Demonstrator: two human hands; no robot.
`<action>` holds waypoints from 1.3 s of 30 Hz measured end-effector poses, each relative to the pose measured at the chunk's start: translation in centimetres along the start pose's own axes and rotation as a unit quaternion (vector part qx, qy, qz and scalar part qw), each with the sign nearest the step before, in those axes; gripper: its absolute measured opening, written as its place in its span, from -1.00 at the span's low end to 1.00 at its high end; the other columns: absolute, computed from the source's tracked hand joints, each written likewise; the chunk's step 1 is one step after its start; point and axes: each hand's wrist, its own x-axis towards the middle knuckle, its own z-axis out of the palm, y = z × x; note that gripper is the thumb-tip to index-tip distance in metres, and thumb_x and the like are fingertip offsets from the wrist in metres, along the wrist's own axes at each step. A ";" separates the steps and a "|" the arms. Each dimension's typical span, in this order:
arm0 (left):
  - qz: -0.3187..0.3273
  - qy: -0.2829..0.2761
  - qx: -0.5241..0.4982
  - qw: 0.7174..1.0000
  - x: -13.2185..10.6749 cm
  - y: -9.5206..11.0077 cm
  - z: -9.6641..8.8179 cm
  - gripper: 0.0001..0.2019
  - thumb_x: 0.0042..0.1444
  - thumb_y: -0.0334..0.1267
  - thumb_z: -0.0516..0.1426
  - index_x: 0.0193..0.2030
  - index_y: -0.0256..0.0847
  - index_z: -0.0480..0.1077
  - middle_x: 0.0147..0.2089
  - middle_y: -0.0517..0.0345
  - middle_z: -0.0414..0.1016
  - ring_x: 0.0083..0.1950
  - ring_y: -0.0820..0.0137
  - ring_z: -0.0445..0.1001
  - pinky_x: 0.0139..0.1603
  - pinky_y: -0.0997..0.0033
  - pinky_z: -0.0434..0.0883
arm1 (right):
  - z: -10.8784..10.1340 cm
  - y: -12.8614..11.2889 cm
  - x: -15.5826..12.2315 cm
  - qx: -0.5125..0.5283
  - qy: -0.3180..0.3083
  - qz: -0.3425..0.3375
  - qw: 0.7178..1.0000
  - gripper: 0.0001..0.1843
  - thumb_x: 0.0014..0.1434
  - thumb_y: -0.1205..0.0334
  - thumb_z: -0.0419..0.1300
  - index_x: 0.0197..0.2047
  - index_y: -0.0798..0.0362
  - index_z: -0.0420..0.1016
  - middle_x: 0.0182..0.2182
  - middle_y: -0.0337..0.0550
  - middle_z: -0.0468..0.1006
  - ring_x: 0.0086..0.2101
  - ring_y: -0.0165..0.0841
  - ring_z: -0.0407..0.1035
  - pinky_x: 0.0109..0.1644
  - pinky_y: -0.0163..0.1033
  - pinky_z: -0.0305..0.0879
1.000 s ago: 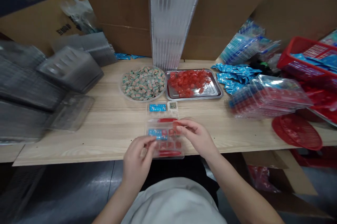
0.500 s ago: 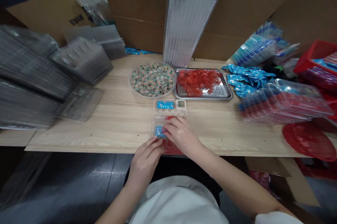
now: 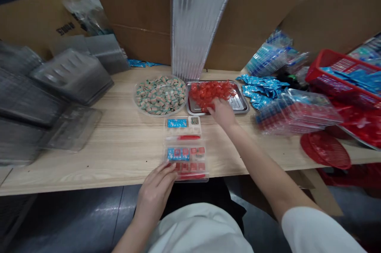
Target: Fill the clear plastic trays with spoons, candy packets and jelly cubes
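A clear compartment tray lies near the table's front edge, holding a blue packet, a red stick and several red candies. My left hand rests at its lower left corner, fingers stretched out and touching the edge. My right hand reaches forward into the steel tray of red wrapped candies; its fingers curl down among them, and I cannot make out whether they hold one. A round clear dish of green-striped candies sits left of the steel tray.
A tall stack of clear trays leans on the cardboard wall behind. Empty clear lids pile at left. Blue packets, filled clear boxes and red baskets crowd the right side.
My right hand left the compartment tray and moved forward to the red candies in the steel tray. My left hand stayed at the tray's lower left corner.
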 end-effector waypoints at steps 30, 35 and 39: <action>-0.357 0.080 -0.527 0.767 8.5 4.0 -0.4 -0.79 -0.05 -0.28 0.25 -0.23 -0.24 0.41 -0.28 0.13 0.51 -0.25 0.42 0.49 -0.19 0.44 0.43 | -4.4 -6.6 -13.0 0.506 -0.054 -0.001 0.861 -0.83 0.19 0.18 0.10 -0.22 0.03 0.49 -0.36 -0.19 0.58 -0.39 -0.40 0.45 -0.34 -0.31 0.39; -0.286 0.090 -0.399 0.867 8.4 4.2 -0.5 -0.85 -0.02 -0.33 0.21 -0.25 -0.20 0.45 -0.20 0.09 0.47 -0.15 0.36 0.45 -0.12 0.39 0.41 | -4.3 -6.8 -13.2 0.352 0.007 -0.100 0.931 -0.84 0.15 0.33 0.12 -0.22 0.02 0.49 -0.32 -0.15 0.58 -0.32 -0.34 0.45 -0.23 -0.24 0.38; -0.226 0.106 -0.311 0.917 8.4 4.1 -0.4 -0.83 0.00 -0.39 0.18 -0.23 -0.15 0.47 -0.19 0.11 0.43 -0.15 0.37 0.42 -0.12 0.39 0.39 | -4.2 -7.2 -13.0 0.312 0.035 -0.113 0.943 -0.81 0.12 0.40 0.09 -0.27 0.02 0.50 -0.34 -0.14 0.59 -0.32 -0.32 0.46 -0.19 -0.22 0.37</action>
